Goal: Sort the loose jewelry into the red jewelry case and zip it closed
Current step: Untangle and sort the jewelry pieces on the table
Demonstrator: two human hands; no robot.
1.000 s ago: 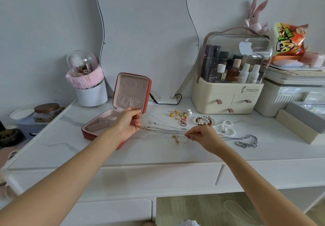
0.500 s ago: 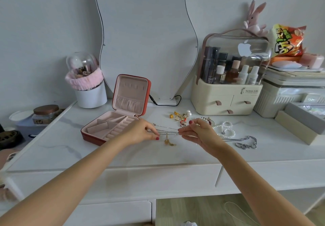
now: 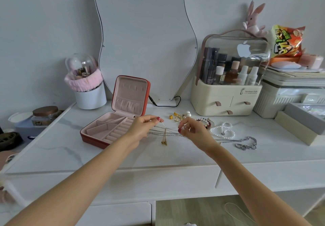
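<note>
The left hand (image 3: 140, 127) and right hand (image 3: 191, 131) are each pinching a thin gold necklace (image 3: 165, 134) between curled fingertips. The red jewelry case (image 3: 121, 118) is sitting open beside them.

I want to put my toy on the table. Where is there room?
The bare tabletop left of the red jewelry case and along the front edge is free. It is crowded right of the case: both hands, thin chains, gold charms, pearl strand, silver chain.
</note>
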